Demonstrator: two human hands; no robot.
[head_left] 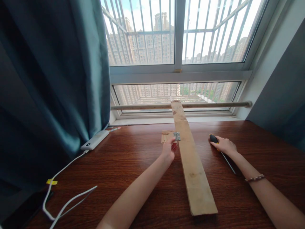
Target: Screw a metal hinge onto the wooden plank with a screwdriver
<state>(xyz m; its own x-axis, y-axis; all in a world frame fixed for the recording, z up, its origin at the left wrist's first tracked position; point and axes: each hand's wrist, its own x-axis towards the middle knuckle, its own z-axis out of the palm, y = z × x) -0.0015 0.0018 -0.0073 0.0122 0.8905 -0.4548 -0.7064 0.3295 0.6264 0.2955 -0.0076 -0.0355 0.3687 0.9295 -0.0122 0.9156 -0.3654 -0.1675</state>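
A long pale wooden board (194, 168) runs away from me over the brown table, its far end by the window rail. At its left edge sits a small metal hinge (177, 136) with several holes. My left hand (169, 150) is closed at the hinge, thumb against its lower left side. Something red and shiny (174, 146) shows beside these fingers; its kind is unclear. A small wooden piece (166, 136) lies just left of the hinge. To the right of the board, my right hand (226, 146) grips a screwdriver (213, 138) by its black and yellow handle, the shaft pointing toward me.
On the left, a white power strip (96, 140) with a white cable (68, 165) lies by the dark blue curtain (78, 63). A rail (214, 104) crosses in front of the barred window at the table's (133, 178) far side.
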